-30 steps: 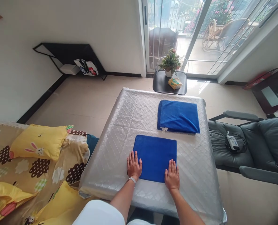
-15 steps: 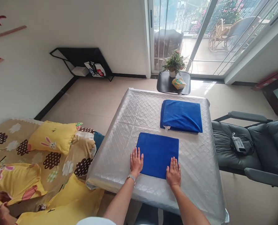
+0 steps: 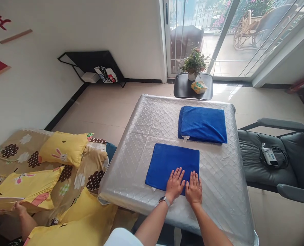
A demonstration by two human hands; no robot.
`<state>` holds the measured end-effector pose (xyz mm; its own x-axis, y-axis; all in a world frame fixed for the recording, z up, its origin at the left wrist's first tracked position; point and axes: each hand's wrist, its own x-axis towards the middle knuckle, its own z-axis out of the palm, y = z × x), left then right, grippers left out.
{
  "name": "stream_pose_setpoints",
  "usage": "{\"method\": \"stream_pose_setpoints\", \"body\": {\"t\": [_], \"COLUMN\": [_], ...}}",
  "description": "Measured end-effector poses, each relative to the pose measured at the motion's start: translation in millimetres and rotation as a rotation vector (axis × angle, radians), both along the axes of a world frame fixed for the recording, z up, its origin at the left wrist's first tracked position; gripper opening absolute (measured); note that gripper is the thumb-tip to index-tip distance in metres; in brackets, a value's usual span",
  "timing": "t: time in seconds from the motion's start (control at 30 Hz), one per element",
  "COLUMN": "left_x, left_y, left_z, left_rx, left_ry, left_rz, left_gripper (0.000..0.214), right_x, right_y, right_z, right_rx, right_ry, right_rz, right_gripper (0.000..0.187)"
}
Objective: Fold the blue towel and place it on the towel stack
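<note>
Blue nearer cloth (image 3: pixel 170 160) lies flat, long axis left to right.

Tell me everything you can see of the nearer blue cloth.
The nearer blue cloth is plain, deep blue and soft-looking, lying flat as an apparently folded rectangle on the silver tablecloth, apart from the other blue cloth. A small white label pokes out at its near edge, towards the left. The left hand and right hand rest palm-down over its near right part.

On the tabletop (image 3: pixel 123 171), my left hand (image 3: pixel 175 183) and right hand (image 3: pixel 194 188) lie on the near cloth (image 3: pixel 164 162), the other cloth (image 3: pixel 204 123) behind it toward the far right corner, an armchair (image 3: pixel 254 177) beyond the right edge.
</note>
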<state>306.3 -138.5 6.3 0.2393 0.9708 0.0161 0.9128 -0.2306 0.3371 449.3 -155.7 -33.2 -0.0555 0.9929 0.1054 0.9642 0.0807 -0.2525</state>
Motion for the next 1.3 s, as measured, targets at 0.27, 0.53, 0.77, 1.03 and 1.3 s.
{"method": "stream_pose_setpoints", "body": {"t": [0.27,0.53,0.77,1.03,1.3], "left_x": [-126.8,-127.6,-130.1,-129.2,-129.6], "left_y": [-29.9,-32.2,-32.7,-32.7,-31.9], "left_z": [-6.3,-10.8,-15.1,-15.8,-16.3], "left_rx": [-0.012,-0.005,-0.005,-0.003,0.024], "left_ry": [0.159,0.142,0.152,0.165,0.169], "left_rz": [0.385,0.389,0.394,0.388,0.38], "left_gripper": [0.063,0.065,0.067,0.068,0.069], "right_x": [-3.5,-3.5,-3.0,-2.2,-1.9], "right_y": [1.8,1.9,1.5,0.8,1.2], "right_z": [4.4,3.7,2.7,3.3,2.1], "right_rx": [0.015,-0.009,-0.006,0.036,0.049], "right_ry": [-0.006,-0.028,-0.039,-0.038,-0.031], "right_rz": [-0.014,-0.022,-0.019,0.0,0.004], "right_gripper": [0.067,0.066,0.067,0.069,0.069]}}
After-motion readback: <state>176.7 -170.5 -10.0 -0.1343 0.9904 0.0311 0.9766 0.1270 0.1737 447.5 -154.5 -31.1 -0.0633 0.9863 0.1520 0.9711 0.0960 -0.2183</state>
